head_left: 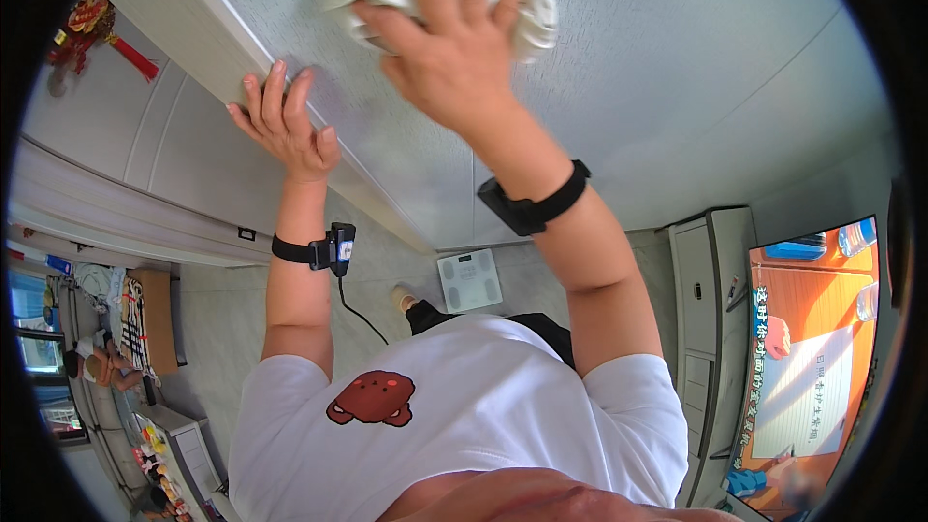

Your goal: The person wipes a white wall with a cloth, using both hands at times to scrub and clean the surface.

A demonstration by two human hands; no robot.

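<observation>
A crumpled white cloth (536,18) lies under my right hand (453,36), whose spread fingers press it against a light grey textured wall panel (652,51) at the top of the view. Lower and to the left, my left hand (286,116) rests with its fingers on the pale edge trim (225,36) of a door frame or wall corner, and holds nothing. Both wrists wear black straps with small devices; a cable hangs from the left one.
Bathroom scales (470,280) lie on the tiled floor by the wall. A grey cabinet (714,290) and a lit television (805,362) stand right. A red tasselled ornament (98,29) hangs left. People sit on a sofa (105,420) at lower left, near a toy-covered cabinet (192,449).
</observation>
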